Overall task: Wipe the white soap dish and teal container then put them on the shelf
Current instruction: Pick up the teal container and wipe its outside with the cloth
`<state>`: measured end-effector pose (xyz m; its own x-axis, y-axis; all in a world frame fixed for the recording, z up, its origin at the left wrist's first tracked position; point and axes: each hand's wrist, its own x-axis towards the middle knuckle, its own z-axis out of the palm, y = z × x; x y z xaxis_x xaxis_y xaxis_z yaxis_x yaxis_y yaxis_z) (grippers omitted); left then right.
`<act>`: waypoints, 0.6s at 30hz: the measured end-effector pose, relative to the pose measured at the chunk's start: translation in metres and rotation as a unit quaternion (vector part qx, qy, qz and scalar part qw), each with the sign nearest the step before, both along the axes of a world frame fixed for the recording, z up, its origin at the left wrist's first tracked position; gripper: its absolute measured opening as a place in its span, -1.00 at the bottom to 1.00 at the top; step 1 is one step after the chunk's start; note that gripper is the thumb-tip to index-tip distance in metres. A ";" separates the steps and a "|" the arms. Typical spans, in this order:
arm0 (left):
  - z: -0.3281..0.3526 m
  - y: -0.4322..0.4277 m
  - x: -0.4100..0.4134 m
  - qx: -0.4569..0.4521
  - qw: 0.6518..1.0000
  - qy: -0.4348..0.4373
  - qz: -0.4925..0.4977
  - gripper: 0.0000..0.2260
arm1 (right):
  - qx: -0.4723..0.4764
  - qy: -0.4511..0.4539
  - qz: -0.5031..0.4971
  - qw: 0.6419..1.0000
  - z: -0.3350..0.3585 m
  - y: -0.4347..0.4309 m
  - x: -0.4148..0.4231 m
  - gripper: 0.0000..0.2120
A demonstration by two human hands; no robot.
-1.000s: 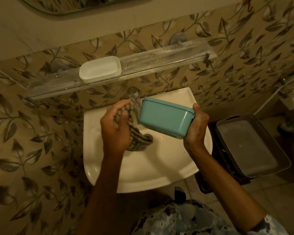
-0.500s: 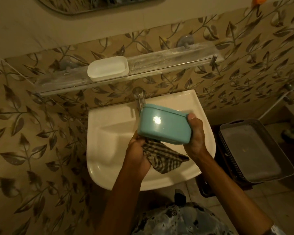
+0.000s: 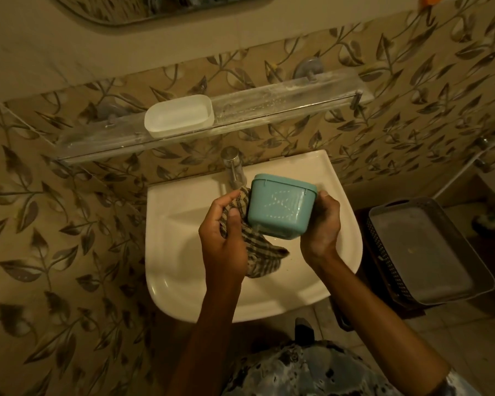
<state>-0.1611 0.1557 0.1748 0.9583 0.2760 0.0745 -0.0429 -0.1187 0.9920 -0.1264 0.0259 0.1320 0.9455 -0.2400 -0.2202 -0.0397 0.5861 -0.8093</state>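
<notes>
Turned base-up since earlier, the teal container (image 3: 280,213) is gripped by the right hand (image 3: 322,224); the left hand (image 3: 226,235) clutches a checked cloth (image 3: 257,252), wiping its side. Shelf (image 3: 283,110) placement comes next.

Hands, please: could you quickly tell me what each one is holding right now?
Left hand: grips the checked cloth.
Right hand: holds the teal container.

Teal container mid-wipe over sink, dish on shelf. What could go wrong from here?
The right hand grips the teal container by one end only; pressure from the cloth in the left hand could knock it into the sink.
The shelf looks narrow and the soap dish nearly fills its depth; setting the container down may nudge the dish off.
</notes>
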 end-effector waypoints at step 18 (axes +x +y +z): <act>0.045 -0.023 0.000 0.235 0.960 -0.150 0.036 -0.74 | -0.175 0.040 -0.061 0.982 0.022 0.006 0.022 -0.60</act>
